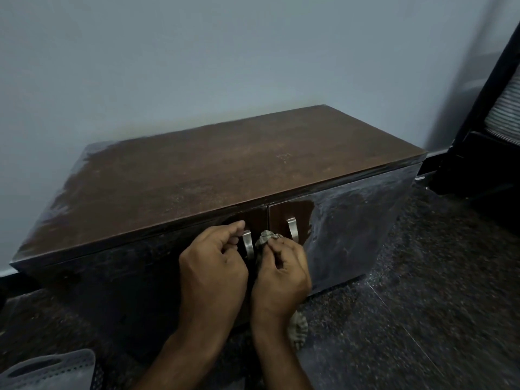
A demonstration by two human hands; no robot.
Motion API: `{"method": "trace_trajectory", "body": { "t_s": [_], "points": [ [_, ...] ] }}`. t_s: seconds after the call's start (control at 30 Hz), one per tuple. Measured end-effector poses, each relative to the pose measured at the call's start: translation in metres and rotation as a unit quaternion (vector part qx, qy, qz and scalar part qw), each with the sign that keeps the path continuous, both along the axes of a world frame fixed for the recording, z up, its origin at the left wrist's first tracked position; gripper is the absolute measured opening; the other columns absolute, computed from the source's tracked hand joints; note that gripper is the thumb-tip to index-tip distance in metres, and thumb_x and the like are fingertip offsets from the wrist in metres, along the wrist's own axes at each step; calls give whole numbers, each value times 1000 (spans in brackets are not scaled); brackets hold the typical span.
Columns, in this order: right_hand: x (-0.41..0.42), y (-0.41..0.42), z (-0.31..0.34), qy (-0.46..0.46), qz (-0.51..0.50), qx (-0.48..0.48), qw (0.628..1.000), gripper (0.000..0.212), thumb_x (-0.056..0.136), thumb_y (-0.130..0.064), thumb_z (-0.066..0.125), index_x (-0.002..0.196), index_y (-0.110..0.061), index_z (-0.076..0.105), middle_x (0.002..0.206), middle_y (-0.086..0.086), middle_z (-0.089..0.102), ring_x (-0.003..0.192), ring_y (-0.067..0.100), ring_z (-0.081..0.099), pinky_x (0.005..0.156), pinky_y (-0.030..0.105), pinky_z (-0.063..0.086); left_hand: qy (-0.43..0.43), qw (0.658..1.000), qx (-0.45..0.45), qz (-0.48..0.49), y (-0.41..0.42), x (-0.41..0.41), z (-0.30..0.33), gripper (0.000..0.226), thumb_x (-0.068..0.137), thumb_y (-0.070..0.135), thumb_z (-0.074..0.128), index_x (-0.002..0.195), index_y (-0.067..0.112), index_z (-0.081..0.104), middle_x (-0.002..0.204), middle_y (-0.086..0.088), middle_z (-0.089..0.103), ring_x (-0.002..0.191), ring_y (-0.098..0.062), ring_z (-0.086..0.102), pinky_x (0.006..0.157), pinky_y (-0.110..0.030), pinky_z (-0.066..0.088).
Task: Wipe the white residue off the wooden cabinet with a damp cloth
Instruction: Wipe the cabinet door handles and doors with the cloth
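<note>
A low dark wooden cabinet [213, 170] stands against the wall, with two front doors and two metal handles. White residue [363, 209] hazes the right door and the top's left edge. My left hand [213, 266] has its fingers closed around the left door handle [248, 246]. My right hand [281, 274] grips a bunched grey cloth [267, 238], pressed to the door front between the two handles. More of the cloth hangs below my right wrist. The right door handle [292, 229] is free.
A pale perforated plastic basket [47, 370] sits at the lower left on the dark speckled floor [422, 319]. A black frame with a ribbed panel [484, 130] leans at the right, close to the cabinet's end. A plain wall [225, 52] rises behind.
</note>
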State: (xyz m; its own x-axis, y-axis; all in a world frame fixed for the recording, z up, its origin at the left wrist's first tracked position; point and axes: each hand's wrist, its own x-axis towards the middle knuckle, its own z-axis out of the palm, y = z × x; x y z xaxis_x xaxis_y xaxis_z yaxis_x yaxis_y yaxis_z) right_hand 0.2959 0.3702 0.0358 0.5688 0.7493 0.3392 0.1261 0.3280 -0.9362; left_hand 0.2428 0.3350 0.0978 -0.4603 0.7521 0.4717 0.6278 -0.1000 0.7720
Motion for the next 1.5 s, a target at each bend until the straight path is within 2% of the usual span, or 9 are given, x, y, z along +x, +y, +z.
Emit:
{"method": "trace_trajectory", "body": {
  "t_s": [0.2, 0.3, 0.43, 0.63, 0.8, 0.97, 1.17, 1.37, 1.5],
  "points": [
    [10, 8, 22, -91, -37, 99, 990, 14, 80, 11, 74, 90, 2, 76, 93, 9, 70, 88, 15, 67, 84, 7, 47, -5, 1000, -6, 0, 0, 1, 1, 54, 76, -18, 51, 110, 16, 75, 98, 14, 71, 94, 7, 64, 82, 0, 44],
    [12, 12, 17, -122, -64, 99, 985, 12, 81, 11, 72, 91, 3, 75, 93, 11, 69, 88, 18, 67, 84, 15, 53, -6, 1000, -4, -3, 0, 0, 1, 53, 76, -18, 50, 109, 16, 75, 99, 12, 72, 91, 5, 66, 83, -2, 46],
    [-3, 3, 1, -168, -22, 98, 981, 11, 84, 11, 71, 90, 4, 74, 97, 12, 69, 90, 21, 69, 75, 32, 59, 4, 1000, -3, 7, 1, 2, 1, 49, 79, -16, 52, 110, 14, 74, 102, 7, 73, 93, 1, 66, 85, -2, 46],
    [3, -3, -5, -66, 4, 25, 998, 18, 81, 12, 72, 91, -3, 77, 94, 0, 69, 88, 9, 67, 74, 26, 58, 6, 1000, -3, 6, -1, 1, 2, 51, 78, -18, 50, 111, 12, 74, 101, 7, 72, 93, 0, 66, 84, -2, 46],
    [0, -3, 14, -54, 51, 71, 995, 20, 83, 8, 71, 96, -4, 77, 97, -1, 69, 93, 3, 65, 78, 9, 50, 8, 1000, 11, 14, -1, 0, 4, 47, 80, -16, 52, 109, 13, 75, 100, 8, 72, 91, 3, 66, 82, -2, 46],
    [1, -14, -7, -83, 44, 61, 994, 13, 81, 7, 75, 89, -3, 76, 96, 2, 69, 91, 7, 66, 77, 19, 56, -3, 1000, 24, 18, 0, -1, 4, 49, 78, -17, 50, 107, 13, 75, 97, 8, 72, 88, 0, 67, 77, -2, 46],
    [-4, -26, -21, -84, 4, 36, 996, 17, 76, 13, 77, 84, -2, 76, 93, 2, 70, 90, 0, 62, 79, 5, 47, -12, 999, 23, 21, 0, 2, 4, 47, 79, -15, 50, 107, 13, 76, 97, 7, 73, 89, -1, 67, 78, -2, 46],
    [-7, -12, -1, -66, 21, 74, 995, 11, 81, 5, 77, 89, -2, 78, 97, 6, 72, 92, 14, 69, 79, 22, 56, -7, 1000, 15, 19, 0, 2, 5, 46, 80, -15, 51, 108, 12, 75, 100, 5, 73, 91, -1, 67, 79, -1, 46],
    [-7, -24, -21, -75, 10, 50, 996, 15, 78, 10, 76, 88, -1, 77, 98, 6, 72, 93, 7, 66, 82, 12, 51, -5, 1000, 22, 19, 1, 2, 4, 46, 80, -16, 50, 107, 12, 75, 99, 5, 73, 90, -1, 67, 79, -2, 47]
  ]
}}
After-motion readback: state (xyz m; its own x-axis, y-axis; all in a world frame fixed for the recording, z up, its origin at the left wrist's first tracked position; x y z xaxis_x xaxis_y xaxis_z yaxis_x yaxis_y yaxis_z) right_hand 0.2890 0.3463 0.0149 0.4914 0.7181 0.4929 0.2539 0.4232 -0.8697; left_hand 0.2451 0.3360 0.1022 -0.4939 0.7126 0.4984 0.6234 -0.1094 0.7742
